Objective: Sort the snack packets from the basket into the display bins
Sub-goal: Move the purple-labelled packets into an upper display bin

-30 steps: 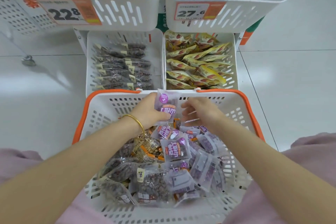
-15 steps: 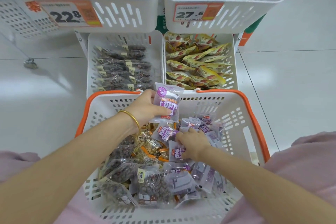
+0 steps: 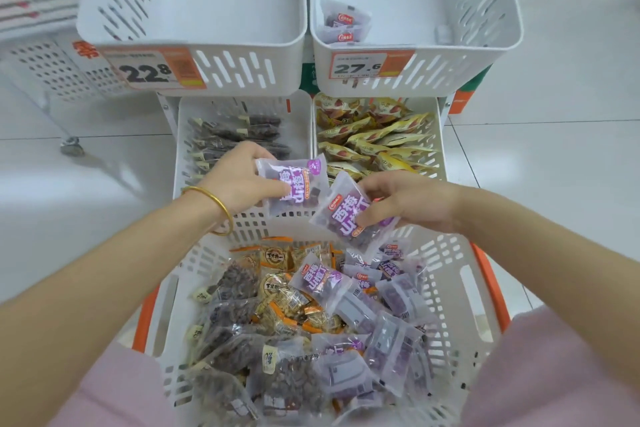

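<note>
Right now the basket [image 3: 446, 253], white with an orange rim, fills six o'clock. It is heaped with mixed packets [image 3: 311, 315]: dark toward seven, tan in the middle, purple toward five.

Beyond it stand four white bins. The upper right bin [image 3: 460, 73] at one o'clock, tagged 27.6, holds a few matching packets [image 3: 343, 22]. The upper left bin [image 3: 242, 69] at eleven is tagged 22.8. Below them, the lower left bin [image 3: 180, 163] holds dark packets [image 3: 242, 135] and the lower right bin [image 3: 437, 149] holds yellow packets [image 3: 377, 142].

Over the basket's far rim, the left hand [image 3: 242, 180] has its fingers clamped on a purple packet [image 3: 294, 184], long axis roughly nine to three. Just beside it at three o'clock, the right hand [image 3: 412, 201] pinches a second purple packet [image 3: 349, 218], held slanted with its lettering climbing toward two.

By the match, both likely belong in the upper right bin, which lies at twelve to one o'clock from the fingers, on the right hand's side.
</note>
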`<state>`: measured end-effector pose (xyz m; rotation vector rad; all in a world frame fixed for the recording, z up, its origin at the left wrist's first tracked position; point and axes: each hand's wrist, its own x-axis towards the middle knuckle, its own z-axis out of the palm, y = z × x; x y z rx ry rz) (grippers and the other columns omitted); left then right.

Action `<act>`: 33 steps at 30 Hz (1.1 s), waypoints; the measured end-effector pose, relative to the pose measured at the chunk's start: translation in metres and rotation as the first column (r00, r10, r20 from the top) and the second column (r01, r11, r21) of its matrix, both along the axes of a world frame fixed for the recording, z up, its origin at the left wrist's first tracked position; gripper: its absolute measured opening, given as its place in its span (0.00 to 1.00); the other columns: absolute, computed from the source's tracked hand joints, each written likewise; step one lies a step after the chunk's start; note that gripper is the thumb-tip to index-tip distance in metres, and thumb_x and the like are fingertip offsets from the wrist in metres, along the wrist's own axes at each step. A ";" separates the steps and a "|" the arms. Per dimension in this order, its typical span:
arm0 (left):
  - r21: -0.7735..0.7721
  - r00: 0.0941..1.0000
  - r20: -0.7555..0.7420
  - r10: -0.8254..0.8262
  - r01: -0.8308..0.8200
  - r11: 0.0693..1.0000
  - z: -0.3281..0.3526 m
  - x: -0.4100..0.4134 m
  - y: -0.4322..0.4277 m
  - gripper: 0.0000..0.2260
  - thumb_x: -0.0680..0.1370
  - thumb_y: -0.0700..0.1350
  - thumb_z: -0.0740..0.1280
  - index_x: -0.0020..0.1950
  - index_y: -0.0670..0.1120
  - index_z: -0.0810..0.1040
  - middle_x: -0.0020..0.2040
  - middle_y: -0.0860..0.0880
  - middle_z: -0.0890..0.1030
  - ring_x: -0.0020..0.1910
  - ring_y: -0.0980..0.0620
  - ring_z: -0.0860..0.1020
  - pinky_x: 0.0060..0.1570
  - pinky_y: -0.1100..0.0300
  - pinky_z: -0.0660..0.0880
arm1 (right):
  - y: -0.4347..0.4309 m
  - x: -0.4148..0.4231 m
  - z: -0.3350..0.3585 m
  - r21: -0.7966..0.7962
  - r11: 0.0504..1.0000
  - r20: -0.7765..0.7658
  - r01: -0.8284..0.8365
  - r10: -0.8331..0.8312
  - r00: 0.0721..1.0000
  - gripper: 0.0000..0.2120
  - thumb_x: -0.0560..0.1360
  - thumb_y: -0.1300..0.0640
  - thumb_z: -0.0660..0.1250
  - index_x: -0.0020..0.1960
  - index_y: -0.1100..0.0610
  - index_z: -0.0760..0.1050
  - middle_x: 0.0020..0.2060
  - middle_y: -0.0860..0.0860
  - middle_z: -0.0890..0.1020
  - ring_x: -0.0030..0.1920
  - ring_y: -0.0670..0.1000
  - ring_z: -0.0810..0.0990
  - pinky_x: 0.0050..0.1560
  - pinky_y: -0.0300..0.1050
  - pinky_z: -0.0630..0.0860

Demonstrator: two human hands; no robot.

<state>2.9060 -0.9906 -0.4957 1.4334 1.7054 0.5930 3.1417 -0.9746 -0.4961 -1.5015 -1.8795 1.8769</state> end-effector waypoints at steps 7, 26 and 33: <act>-0.026 0.984 0.150 -0.099 0.104 0.994 -0.005 0.008 0.004 0.11 0.73 0.36 0.70 0.55 0.40 0.76 0.49 0.43 0.83 0.45 0.49 0.81 0.47 0.53 0.78 | 0.002 -0.006 -0.002 0.100 0.981 -0.139 0.164 -0.149 0.979 0.11 0.68 0.66 0.73 0.50 0.64 0.79 0.50 0.62 0.82 0.45 0.52 0.79 0.47 0.43 0.76; -0.188 0.830 0.540 0.143 -0.047 0.981 0.005 0.016 0.007 0.07 0.81 0.48 0.59 0.50 0.48 0.76 0.36 0.44 0.81 0.37 0.48 0.83 0.41 0.54 0.82 | 0.001 -0.016 -0.011 -0.230 0.923 -0.472 0.308 -0.383 0.794 0.13 0.69 0.56 0.67 0.53 0.53 0.76 0.45 0.51 0.83 0.42 0.50 0.82 0.46 0.48 0.80; -0.172 0.837 0.536 0.111 -0.021 0.985 0.004 0.020 0.007 0.13 0.80 0.54 0.57 0.52 0.48 0.77 0.39 0.45 0.82 0.35 0.50 0.80 0.39 0.58 0.80 | -0.003 -0.021 -0.012 -0.246 0.911 -0.550 0.331 -0.413 0.726 0.14 0.71 0.56 0.65 0.57 0.55 0.76 0.49 0.53 0.82 0.49 0.54 0.79 0.53 0.51 0.76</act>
